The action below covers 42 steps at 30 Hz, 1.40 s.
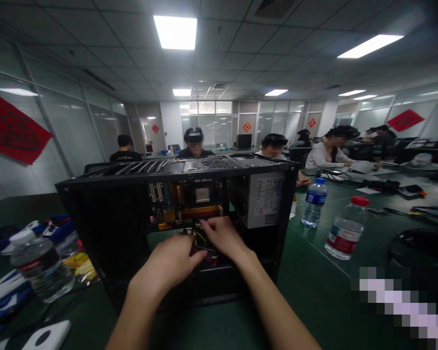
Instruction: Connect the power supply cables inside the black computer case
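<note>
Both hands [173,253] [224,237] reach into a case [175,170] holding a motherboard [185,195].

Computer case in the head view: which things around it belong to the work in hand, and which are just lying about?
Seemingly part of the work:
black computer case
circuit board inside it
power supply
wires by the left hand and right hand

Likely just lying about:
blue-capped bottle
red-capped bottle
white-capped bottle

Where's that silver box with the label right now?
In the head view, the silver box sits in the upper right of the open black computer case, above and to the right of the right hand.
</note>
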### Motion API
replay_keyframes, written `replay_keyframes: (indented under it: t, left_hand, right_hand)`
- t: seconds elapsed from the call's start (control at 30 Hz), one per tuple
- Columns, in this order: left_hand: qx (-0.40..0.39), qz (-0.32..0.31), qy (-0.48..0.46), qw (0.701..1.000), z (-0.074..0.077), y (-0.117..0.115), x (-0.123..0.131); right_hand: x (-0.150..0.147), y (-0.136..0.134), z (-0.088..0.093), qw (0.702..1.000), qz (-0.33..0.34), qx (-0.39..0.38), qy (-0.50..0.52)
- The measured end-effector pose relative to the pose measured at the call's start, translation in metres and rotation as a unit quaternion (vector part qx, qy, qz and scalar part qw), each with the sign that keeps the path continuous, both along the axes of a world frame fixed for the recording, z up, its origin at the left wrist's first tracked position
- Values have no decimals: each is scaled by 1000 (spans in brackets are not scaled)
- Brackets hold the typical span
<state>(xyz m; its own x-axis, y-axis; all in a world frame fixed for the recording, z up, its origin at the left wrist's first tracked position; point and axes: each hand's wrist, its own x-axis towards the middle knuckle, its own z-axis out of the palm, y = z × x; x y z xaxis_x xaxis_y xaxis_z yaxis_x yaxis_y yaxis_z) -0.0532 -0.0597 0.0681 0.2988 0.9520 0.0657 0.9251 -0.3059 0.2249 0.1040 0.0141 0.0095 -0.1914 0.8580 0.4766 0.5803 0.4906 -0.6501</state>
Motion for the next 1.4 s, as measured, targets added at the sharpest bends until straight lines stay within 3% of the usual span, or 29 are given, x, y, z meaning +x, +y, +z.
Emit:
replay_keyframes:
  t: [0.17, 0.33, 0.47, 0.57, 0.7, 0.83, 0.97, 1.13, 1.2, 1.3, 1.4]
  left_hand:
    - [72, -44, -122, 989, 7, 2, -6]
    - [182, -18, -202, 962, 18, 9, -9]
    - [213, 32, -252, 944, 24, 15, -15]
    - [218, 43, -339, 914, 26, 15, -15]
    - [246, 17, -444, 861, 25, 10, -2]
    - [182, -30, -533, 826, 23, 2, 14]
    - [125, -47, -616, 777, 23, -10, 29]
    - [91, -68, -688, 716, 29, -22, 37]
    - [75, -81, -693, 712, 34, -25, 35]
    - [43, -86, -678, 729, 40, -27, 28]
    - [-24, -89, -680, 727, 41, -27, 23]
  right_hand:
    - [2, 3, 9, 962, 44, -21, 267]
    - [-4, -9, 22, 932, 105, 4, 347]
    - [-14, -22, 32, 942, 98, 55, 316]
    - [-17, -38, 43, 958, 142, 88, 235]
    - [-11, -59, 56, 968, 236, 25, 83]
    - [3, -70, 66, 944, 308, -95, 62]
    - [10, -79, 75, 922, 308, -187, 137]
    - [11, -94, 87, 954, 205, -138, 170]
    - [15, -98, 90, 955, 189, -127, 190]
    - [25, -102, 94, 951, 182, -119, 219]
    - [34, -107, 97, 955, 198, -131, 179]
